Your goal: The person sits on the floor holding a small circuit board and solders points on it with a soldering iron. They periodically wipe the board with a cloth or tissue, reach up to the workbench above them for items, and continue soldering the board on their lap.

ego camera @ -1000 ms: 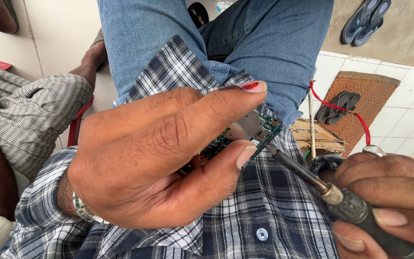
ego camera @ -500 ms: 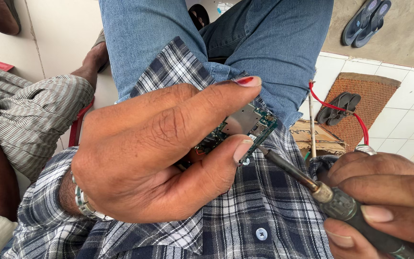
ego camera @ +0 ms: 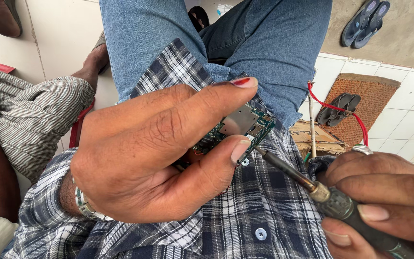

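Fingers of the left hand [ego camera: 154,163] are closed on a small green circuit board [ego camera: 243,125], pinched by its edges between thumb and forefinger above a checked shirt [ego camera: 245,216]. Open room is left only at the board's right edge, where the tip of a soldering iron [ego camera: 307,182] is touching it. The iron's handle is gripped by the right hand [ego camera: 384,196].

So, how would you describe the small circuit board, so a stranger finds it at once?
Start at the large left hand over the plaid shirt. The circuit board is pinched between its thumb and forefinger: green, with a silver metal shield, and the soldering iron tip at its edge.
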Demonstrator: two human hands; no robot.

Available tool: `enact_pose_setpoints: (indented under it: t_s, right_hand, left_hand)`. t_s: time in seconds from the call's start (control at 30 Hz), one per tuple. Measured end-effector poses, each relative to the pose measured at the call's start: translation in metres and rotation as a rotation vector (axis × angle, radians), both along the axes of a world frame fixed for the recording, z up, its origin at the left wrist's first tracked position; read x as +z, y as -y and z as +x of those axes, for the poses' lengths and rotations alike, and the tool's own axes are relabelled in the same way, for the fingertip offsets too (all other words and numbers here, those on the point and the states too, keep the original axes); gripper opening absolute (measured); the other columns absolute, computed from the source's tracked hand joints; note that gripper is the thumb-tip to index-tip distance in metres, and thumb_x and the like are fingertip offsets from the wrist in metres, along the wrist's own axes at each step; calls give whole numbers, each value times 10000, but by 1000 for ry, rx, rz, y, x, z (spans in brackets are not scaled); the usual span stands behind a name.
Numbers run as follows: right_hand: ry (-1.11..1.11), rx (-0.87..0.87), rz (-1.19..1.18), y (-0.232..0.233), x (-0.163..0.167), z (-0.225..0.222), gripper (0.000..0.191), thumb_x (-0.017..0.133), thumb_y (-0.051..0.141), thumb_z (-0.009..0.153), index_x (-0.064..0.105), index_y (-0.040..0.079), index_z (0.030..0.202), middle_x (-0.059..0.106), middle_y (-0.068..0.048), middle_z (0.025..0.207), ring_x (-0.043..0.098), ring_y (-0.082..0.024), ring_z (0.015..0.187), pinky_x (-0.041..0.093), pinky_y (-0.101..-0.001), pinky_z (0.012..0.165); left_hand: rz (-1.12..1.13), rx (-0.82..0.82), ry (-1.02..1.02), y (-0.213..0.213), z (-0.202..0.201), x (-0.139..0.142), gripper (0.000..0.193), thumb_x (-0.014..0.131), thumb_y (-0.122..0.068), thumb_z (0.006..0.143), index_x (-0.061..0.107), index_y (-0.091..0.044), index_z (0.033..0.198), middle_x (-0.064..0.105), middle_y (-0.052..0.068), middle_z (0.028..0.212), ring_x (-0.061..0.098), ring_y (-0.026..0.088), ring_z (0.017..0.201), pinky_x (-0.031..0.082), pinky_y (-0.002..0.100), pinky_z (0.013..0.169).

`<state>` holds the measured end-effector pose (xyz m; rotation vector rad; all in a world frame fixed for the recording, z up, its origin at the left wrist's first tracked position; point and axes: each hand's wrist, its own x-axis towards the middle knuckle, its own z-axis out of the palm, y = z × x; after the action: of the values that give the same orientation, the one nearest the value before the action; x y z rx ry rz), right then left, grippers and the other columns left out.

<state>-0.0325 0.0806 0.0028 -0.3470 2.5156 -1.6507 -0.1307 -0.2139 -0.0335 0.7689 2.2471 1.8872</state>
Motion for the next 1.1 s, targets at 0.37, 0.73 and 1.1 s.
enact_pose_setpoints:
  t_s: [0.37,0.73,1.1]
  right_hand:
    - [291,-55,209,-23,1,6,247,712,135,790,587,47,984,631,-86,839,622,-204,707,575,-363,622]
    - [-441,-428,-199,34,-66,16,234,725,72,959,589,-36,1117,653,-182,831,658,-227,624,585,-322,552]
    - [179,-471,-800,-58,-119,-18,256,735,90,1000,553,-22,1141,632,-158,851,577,-191,686,467,-335,636]
  left_hand:
    - [13,19,11,2,-12,-4,424,837,23,895,650,118,1263,754,88,832,568,40,551,408,223,481]
    - [-4,83,-40,35,23,-4,425,810,6,932,604,57,1300,736,89,882,604,44,602,432,212,515]
    - [199,72,170,-6,1,46,401,773,-61,923,667,4,1305,753,36,882,587,13,626,409,202,536]
